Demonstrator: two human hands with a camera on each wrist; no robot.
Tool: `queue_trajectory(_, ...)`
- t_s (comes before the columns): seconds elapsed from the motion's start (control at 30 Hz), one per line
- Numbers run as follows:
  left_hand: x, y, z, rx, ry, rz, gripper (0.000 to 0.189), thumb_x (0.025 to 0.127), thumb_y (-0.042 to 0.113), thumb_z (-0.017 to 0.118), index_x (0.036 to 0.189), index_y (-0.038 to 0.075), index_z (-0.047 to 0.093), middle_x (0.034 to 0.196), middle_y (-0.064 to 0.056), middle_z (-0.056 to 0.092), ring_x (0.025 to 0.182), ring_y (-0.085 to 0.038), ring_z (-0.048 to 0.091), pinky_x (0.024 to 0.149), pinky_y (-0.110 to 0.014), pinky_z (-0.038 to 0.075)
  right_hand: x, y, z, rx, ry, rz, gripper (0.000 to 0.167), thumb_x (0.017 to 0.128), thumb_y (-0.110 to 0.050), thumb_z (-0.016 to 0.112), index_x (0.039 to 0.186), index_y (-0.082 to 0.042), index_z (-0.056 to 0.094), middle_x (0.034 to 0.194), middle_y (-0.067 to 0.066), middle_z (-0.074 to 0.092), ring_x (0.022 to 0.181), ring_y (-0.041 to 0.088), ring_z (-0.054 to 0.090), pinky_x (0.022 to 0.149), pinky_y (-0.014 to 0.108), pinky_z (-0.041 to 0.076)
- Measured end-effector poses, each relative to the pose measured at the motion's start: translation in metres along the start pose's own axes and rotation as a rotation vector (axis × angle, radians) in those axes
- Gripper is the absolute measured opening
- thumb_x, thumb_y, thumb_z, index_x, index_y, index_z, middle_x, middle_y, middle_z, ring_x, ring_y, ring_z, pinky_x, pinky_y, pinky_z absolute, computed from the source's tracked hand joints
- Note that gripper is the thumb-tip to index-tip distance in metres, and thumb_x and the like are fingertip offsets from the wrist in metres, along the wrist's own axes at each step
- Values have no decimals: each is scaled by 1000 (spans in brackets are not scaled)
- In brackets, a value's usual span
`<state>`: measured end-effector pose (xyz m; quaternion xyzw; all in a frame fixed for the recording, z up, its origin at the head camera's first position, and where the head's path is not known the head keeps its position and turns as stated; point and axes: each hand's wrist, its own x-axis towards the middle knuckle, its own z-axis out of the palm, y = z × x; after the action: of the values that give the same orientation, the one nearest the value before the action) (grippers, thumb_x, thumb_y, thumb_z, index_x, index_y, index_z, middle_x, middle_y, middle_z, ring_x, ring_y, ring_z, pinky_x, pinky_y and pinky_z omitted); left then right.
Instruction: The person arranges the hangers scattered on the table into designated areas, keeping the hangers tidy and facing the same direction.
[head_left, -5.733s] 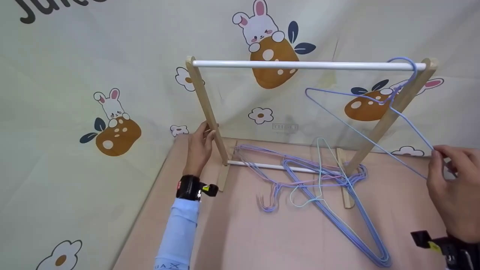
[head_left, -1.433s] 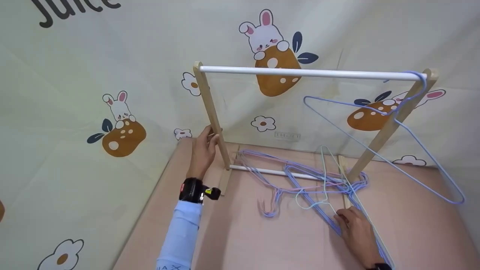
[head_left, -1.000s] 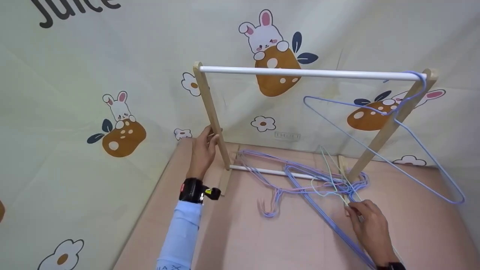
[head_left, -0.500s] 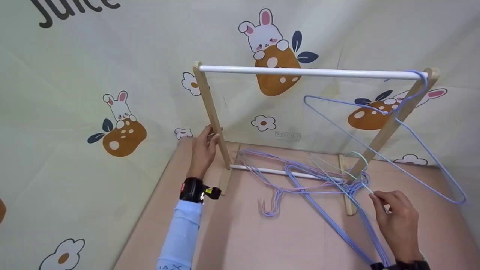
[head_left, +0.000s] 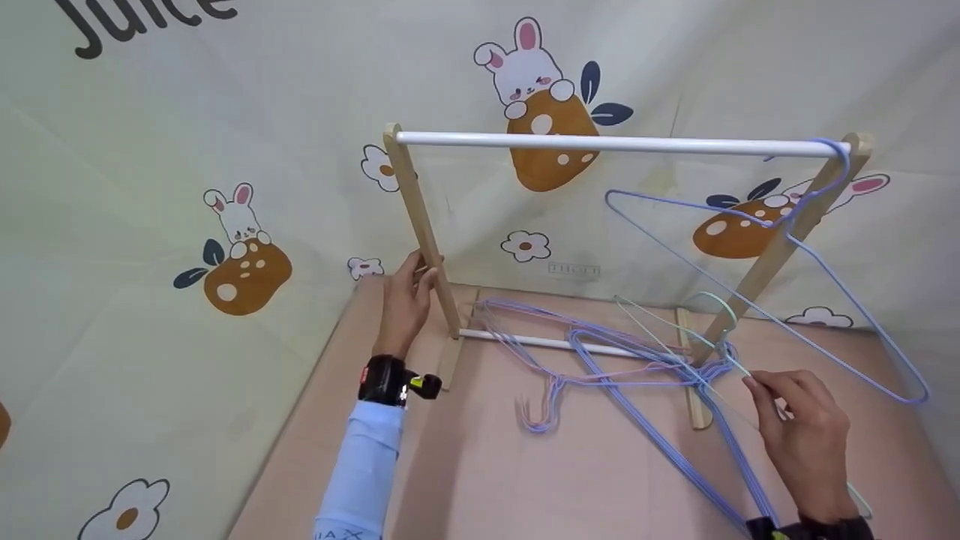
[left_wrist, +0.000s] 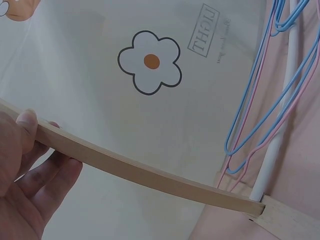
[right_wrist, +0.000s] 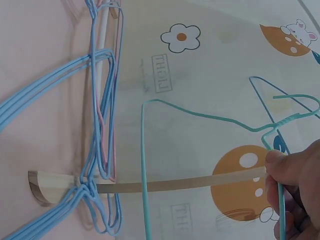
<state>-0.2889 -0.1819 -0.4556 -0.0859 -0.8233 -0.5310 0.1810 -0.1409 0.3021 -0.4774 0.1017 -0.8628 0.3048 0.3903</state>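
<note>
My left hand (head_left: 406, 304) grips the left wooden post (left_wrist: 135, 167) of a small rack, thumb on one side and fingers on the other. With thumb and fingers, my right hand (head_left: 806, 431) pinches a mint-green wire hanger (right_wrist: 200, 115) by its shoulder, just below the neck. That hanger's hook (head_left: 716, 300) points up, below the rack's white top bar (head_left: 600, 142). A blue hanger (head_left: 697, 262) hangs from the bar's right end, by the right post. Part of the green hanger is hidden behind my right hand.
Several blue hangers (head_left: 660, 439) lie in a bundle on the pink surface (head_left: 540, 480), their hooks near the right post's foot (head_left: 699, 412). More blue and pink hangers (head_left: 525, 360) lie across the lower white bar (head_left: 517, 340). A printed cloth (head_left: 315, 150) stands behind the rack.
My right hand has let go of the hung blue hanger and picked the green hanger off the pile, turning its hook upward and moving it right. My left hand stays on the post.
</note>
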Motion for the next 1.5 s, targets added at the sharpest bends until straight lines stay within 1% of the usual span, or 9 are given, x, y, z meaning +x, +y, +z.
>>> queue_trajectory(0.2, 1, 0, 0, 6, 0, 12, 36, 105, 7, 55, 140, 0, 56, 129, -13, 65, 119, -26, 63, 96, -31, 55, 5, -7, -1, 7, 19, -27, 24, 75, 19, 81, 94, 7, 76, 84, 14, 65, 75, 12, 51, 70, 6, 36)
queue_trajectory(0.37, 0, -1, 0, 1, -9, 18, 38, 105, 8, 54, 142, 2, 53, 130, -13, 64, 120, -27, 62, 97, -31, 55, 13, -15, -2, 23, 64, -63, 26, 71, 21, 82, 92, 7, 76, 83, 16, 67, 76, 6, 50, 70, 7, 37)
queue_trajectory(0.53, 0, -1, 0, -12, -3, 20, 37, 105, 7, 54, 141, 0, 54, 130, -13, 64, 120, -27, 62, 97, -30, 54, 23, -27, -6, 26, 96, -56, 25, 73, 21, 81, 94, 8, 76, 83, 18, 68, 79, -2, 49, 71, 6, 36)
queue_trajectory(0.8, 0, -1, -1, -14, -8, 6, 36, 105, 7, 54, 141, 0, 54, 130, -13, 64, 119, -26, 63, 98, -33, 54, 42, -46, -17, 87, 180, -70, 24, 74, 22, 77, 96, 11, 75, 84, 23, 67, 80, -6, 49, 70, 10, 36)
queue_trajectory(0.97, 0, -1, 0, -7, -1, -5, 35, 105, 7, 55, 140, 1, 55, 130, -13, 64, 118, -26, 63, 97, -33, 55, 53, -54, -22, 65, 215, -69, 23, 76, 22, 76, 98, 12, 75, 87, 27, 67, 85, -9, 49, 70, 8, 35)
queue_trajectory(1.1, 1, -1, 1, -6, -1, -2, 36, 104, 6, 55, 140, 1, 55, 130, -13, 64, 118, -26, 63, 96, -32, 55, 58, -52, -26, 30, 215, -60, 21, 79, 21, 76, 99, 12, 74, 90, 27, 67, 88, -8, 49, 70, 8, 34)
queue_trajectory(1.23, 1, -2, 2, -1, 4, 12, 36, 104, 4, 55, 140, 1, 56, 129, -14, 65, 118, -27, 63, 96, -31, 55, 62, -49, -28, 11, 228, -58, 18, 82, 17, 76, 99, 12, 75, 88, 28, 66, 83, -3, 49, 69, 10, 35)
queue_trajectory(1.4, 1, -2, 1, 4, 1, 20, 36, 104, 4, 55, 140, 0, 56, 129, -14, 65, 118, -27, 64, 96, -30, 55, 70, -51, -30, -12, 220, -52, 16, 87, 12, 74, 102, 13, 74, 89, 28, 65, 76, 20, 53, 69, 13, 34)
queue_trajectory(1.5, 1, -3, 0, 3, 8, 14, 36, 104, 4, 55, 140, 1, 56, 128, -13, 65, 117, -26, 64, 95, -29, 55, 76, -54, -31, -23, 207, -48, 14, 91, 9, 72, 104, 13, 73, 89, 28, 64, 75, 29, 53, 71, 13, 33)
